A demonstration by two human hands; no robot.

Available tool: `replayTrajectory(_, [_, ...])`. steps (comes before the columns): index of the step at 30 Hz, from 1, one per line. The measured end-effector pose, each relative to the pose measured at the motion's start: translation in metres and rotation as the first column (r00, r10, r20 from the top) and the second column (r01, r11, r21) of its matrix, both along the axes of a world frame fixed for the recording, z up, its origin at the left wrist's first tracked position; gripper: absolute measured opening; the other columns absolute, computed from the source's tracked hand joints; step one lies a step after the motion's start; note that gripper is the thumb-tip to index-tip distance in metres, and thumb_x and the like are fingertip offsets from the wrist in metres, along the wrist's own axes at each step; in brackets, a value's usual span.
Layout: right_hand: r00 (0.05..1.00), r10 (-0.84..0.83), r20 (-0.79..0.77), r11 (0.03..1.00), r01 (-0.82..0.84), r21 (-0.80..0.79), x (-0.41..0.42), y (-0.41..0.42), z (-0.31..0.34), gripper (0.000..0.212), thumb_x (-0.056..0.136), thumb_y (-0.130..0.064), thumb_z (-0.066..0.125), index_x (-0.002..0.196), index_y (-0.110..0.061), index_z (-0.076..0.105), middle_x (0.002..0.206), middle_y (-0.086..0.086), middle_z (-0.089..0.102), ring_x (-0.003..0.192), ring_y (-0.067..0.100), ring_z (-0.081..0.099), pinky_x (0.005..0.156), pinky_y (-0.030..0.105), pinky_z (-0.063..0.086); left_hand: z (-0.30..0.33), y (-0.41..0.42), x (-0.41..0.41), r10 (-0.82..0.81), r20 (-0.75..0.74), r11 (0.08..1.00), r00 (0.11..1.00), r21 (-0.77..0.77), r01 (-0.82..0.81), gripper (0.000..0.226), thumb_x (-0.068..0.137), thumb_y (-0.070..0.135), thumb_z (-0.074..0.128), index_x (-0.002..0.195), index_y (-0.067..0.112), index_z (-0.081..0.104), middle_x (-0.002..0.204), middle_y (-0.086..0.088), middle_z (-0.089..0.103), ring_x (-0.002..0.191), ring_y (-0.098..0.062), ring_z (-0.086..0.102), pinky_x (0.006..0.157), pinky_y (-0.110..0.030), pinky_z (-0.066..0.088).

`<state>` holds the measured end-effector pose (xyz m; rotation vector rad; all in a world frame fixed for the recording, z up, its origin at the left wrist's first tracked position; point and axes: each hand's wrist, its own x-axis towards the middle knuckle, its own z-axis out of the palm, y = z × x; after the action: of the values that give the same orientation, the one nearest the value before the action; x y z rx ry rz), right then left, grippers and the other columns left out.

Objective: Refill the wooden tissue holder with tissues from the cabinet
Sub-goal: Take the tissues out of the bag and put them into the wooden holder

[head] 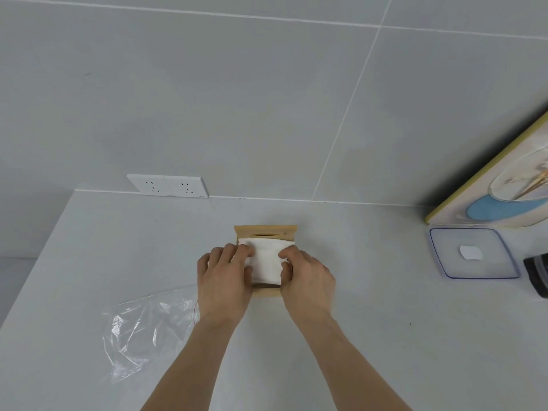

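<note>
Now: tissue stack going into the wooden holder

Both hands on the stack of white tissues, which sits in the open wooden tissue holder at the middle of the pale surface, near the tiled wall. Left hand has fingers curled over the stack's left edge, closed on it; right hand pinches the right edge, thumb and fingers clamped on the tissue. Holder's slotted wooden part stands at the far end, slot visible just above the tissues. Near end of the holder shows under the hands; a dark gap there suggests the stack is not fully seated, though I cannot tell for sure.

Handling, as a judgement: tissues are light, soft, floppy, and tear or crumple easily, so grip the long side edges and press flat instead of squeezing the middle. Holder looks stiff and light, and may slide on the smooth surface if pushed.

Clear plastic wrapper lies crumpled to the left of the left arm. Clear plastic lid, a dark object and a framed picture sit well apart at right. Wall socket behind.
</note>
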<state>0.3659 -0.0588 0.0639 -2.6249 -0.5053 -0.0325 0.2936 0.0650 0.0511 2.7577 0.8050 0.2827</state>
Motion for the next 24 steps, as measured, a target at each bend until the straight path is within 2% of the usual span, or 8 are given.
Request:
replayTrajectory(4, [0.999,0.044,-0.01,0.996,-0.045,-0.076,0.002,0.003,0.002,0.034,0.064,-0.005,0.084,0.09,-0.025,0.072,0.064,-0.007,0.071,0.053,0.023,0.066,0.049,0.023,0.031,-0.001,-0.004,-0.001,0.002,0.007,0.999,1.0,0.039,-0.002,0.021,0.081,0.024,0.072,0.102,0.025,0.068,0.099,0.004,0.066,0.097,-0.025,0.061,0.098,-0.041,0.043])
replayTrajectory(6, [0.999,0.039,-0.011,0.995,-0.039,-0.095,0.002,0.004,0.002,0.035,0.063,-0.005,0.084,0.09,-0.025,0.072,0.065,-0.007,0.071,0.053,0.023,0.066,0.048,0.023,0.031,-0.001,-0.005,0.0,0.025,0.013,0.997,1.0,0.071,-0.026,0.014,0.083,0.023,0.071,0.097,0.023,0.068,0.095,0.001,0.064,0.092,-0.026,0.06,0.095,-0.042,0.043])
replayTrajectory(8, [0.999,0.044,-0.023,0.994,-0.046,-0.098,0.002,0.003,0.001,0.034,0.068,-0.005,0.08,0.096,-0.023,0.073,0.072,-0.005,0.074,0.06,0.025,0.07,0.049,0.026,0.037,-0.002,-0.005,0.001,0.058,0.007,0.994,0.998,0.089,-0.058,0.008,0.084,0.022,0.07,0.092,0.023,0.068,0.089,0.0,0.062,0.086,-0.026,0.059,0.091,-0.043,0.044])
replayTrajectory(11, [0.989,0.095,-0.116,0.979,-0.114,-0.17,0.003,0.005,0.001,0.035,0.085,-0.008,0.063,0.116,-0.024,0.066,0.098,-0.004,0.077,0.087,0.027,0.072,0.066,0.032,0.049,-0.004,-0.004,0.001,0.083,-0.035,0.995,0.996,0.066,-0.08,0.014,0.079,0.014,0.071,0.088,0.024,0.069,0.084,0.0,0.06,0.083,-0.027,0.059,0.091,-0.044,0.045])
replayTrajectory(14, [0.984,0.082,-0.159,0.955,-0.123,-0.269,0.005,0.009,-0.001,0.035,0.088,-0.007,0.057,0.118,-0.024,0.062,0.103,-0.004,0.077,0.092,0.026,0.071,0.067,0.03,0.043,-0.004,-0.003,0.001,0.087,-0.073,0.995,0.994,0.047,-0.084,0.018,0.074,0.012,0.072,0.087,0.024,0.07,0.084,-0.001,0.058,0.084,-0.027,0.058,0.091,-0.044,0.046])
replayTrajectory(17, [0.988,0.063,-0.142,0.958,-0.1,-0.27,0.003,0.011,-0.001,0.036,0.087,-0.005,0.058,0.118,-0.024,0.062,0.102,-0.003,0.076,0.091,0.026,0.07,0.064,0.029,0.04,-0.005,-0.004,0.003,0.092,-0.074,0.996,0.993,0.007,-0.092,0.023,0.071,0.009,0.074,0.088,0.024,0.07,0.09,-0.002,0.055,0.086,-0.027,0.056,0.087,-0.043,0.047])
replayTrajectory(20, [0.993,0.064,-0.1,0.97,-0.085,-0.228,-0.001,0.01,0.0,0.036,0.084,-0.005,0.063,0.115,-0.023,0.067,0.097,-0.002,0.076,0.083,0.027,0.07,0.06,0.029,0.041,-0.007,-0.003,0.006,0.088,-0.076,0.995,0.993,-0.035,-0.091,0.027,0.071,0.008,0.073,0.092,0.025,0.071,0.106,-0.003,0.056,0.097,-0.028,0.056,0.09,-0.042,0.047])
replayTrajectory(24, [0.996,0.08,-0.032,0.971,-0.085,-0.225,-0.005,0.009,0.002,0.041,0.053,-0.002,0.088,0.088,-0.022,0.079,0.079,-0.001,0.07,0.047,0.022,0.061,0.04,0.025,0.034,-0.011,-0.003,0.007,0.103,-0.104,0.99,0.989,-0.084,-0.112,0.025,0.076,0.008,0.069,0.094,0.025,0.07,0.135,-0.006,0.054,0.122,-0.031,0.053,0.101,-0.045,0.042])
